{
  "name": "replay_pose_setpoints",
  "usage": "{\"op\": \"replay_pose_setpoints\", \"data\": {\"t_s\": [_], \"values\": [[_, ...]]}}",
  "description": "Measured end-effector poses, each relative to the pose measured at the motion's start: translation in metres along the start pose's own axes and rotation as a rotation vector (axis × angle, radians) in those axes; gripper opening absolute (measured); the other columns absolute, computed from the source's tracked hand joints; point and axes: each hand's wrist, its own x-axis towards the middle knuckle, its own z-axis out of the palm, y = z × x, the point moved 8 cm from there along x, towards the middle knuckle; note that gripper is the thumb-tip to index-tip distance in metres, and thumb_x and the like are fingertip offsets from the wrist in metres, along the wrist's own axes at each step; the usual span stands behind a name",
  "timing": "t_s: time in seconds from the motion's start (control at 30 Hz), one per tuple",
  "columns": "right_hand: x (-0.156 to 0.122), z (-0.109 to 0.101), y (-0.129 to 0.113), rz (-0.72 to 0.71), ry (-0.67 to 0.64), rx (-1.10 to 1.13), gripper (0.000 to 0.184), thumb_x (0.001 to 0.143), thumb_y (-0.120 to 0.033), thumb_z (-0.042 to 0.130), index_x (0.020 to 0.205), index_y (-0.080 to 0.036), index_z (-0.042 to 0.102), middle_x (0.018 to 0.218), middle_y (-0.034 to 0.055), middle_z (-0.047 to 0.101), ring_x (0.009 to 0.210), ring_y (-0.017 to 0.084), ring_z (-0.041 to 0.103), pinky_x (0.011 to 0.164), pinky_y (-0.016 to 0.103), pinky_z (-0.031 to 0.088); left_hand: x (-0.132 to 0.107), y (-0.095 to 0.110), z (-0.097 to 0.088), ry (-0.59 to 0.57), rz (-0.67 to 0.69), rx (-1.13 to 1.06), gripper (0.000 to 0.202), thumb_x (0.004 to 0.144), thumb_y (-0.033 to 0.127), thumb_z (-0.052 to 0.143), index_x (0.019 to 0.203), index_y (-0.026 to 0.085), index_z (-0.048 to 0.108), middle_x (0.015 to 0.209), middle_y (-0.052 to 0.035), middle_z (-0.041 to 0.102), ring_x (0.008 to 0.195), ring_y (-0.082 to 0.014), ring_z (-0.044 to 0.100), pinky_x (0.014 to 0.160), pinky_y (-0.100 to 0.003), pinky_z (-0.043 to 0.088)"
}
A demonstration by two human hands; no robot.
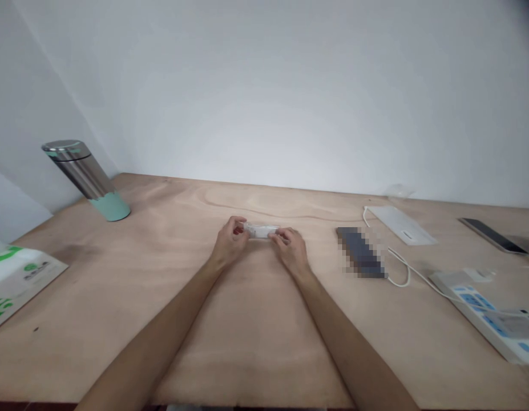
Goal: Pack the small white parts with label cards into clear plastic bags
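Note:
Between my two hands is a small white packet in clear, shiny wrapping (261, 231), lying lengthwise from left to right at the middle of the table. My left hand (230, 241) pinches its left end between thumb and fingers. At the right end, my right hand (291, 245) grips it with bent fingers. Both forearms reach in from the near edge. The fingertips cover the packet's two ends, and any print on it is too small to read.
A steel and mint-green flask (87, 180) stands at the back left. A white and green bag (22, 279) lies nearer. To the right are a blurred-out dark phone (362, 254) with a white cable (407, 268), a clear sleeve (403, 225), another phone (493, 235) and a white-blue box (487, 311).

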Motion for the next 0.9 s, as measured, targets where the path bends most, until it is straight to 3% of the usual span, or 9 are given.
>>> {"op": "replay_pose_setpoints", "data": {"t_s": [0.2,0.43,0.63,0.9], "values": [[-0.001,0.005,0.009,0.092,-0.035,0.08,0.02,0.082,-0.04,0.06,0.082,-0.022,0.07,0.09,0.0049,0.069,0.088,0.021,0.06,0.081,0.033,0.046,0.001,-0.003,0.007,-0.055,-0.015,0.0,0.039,0.077,0.023,0.058,0.114,0.019,0.046,0.085,0.0001,0.06,0.073,-0.0116,0.057,0.069,-0.025,0.047],[0.001,0.002,0.006,0.097,-0.034,-0.038,0.029,0.081,-0.043,0.058,0.069,-0.019,0.067,0.074,0.0041,0.066,0.075,0.02,0.057,0.076,0.032,0.042,0.001,-0.01,0.019,-0.151,0.056,0.092,0.065,0.074,0.02,0.058,0.134,0.015,0.034,0.093,-0.0046,0.059,0.079,-0.0148,0.058,0.074,-0.029,0.049],[0.002,0.004,0.01,0.069,-0.036,-0.173,0.032,0.082,-0.043,0.058,0.062,-0.018,0.064,0.075,0.0051,0.064,0.079,0.02,0.054,0.083,0.035,0.037,0.001,-0.014,0.021,-0.145,0.12,0.345,0.053,0.074,0.024,0.06,0.126,0.016,0.05,0.111,-0.0101,0.06,0.107,-0.0257,0.051,0.095,-0.041,0.043],[0.0,0.004,0.011,0.109,-0.034,-0.262,0.027,0.081,-0.043,0.059,0.07,-0.019,0.065,0.086,0.0076,0.066,0.089,0.023,0.054,0.085,0.036,0.037,0.001,-0.009,0.022,-0.148,0.2,0.401,0.045,0.078,0.025,0.058,0.122,0.018,0.057,0.115,-0.0096,0.058,0.11,-0.0253,0.051,0.1,-0.043,0.041]]}}
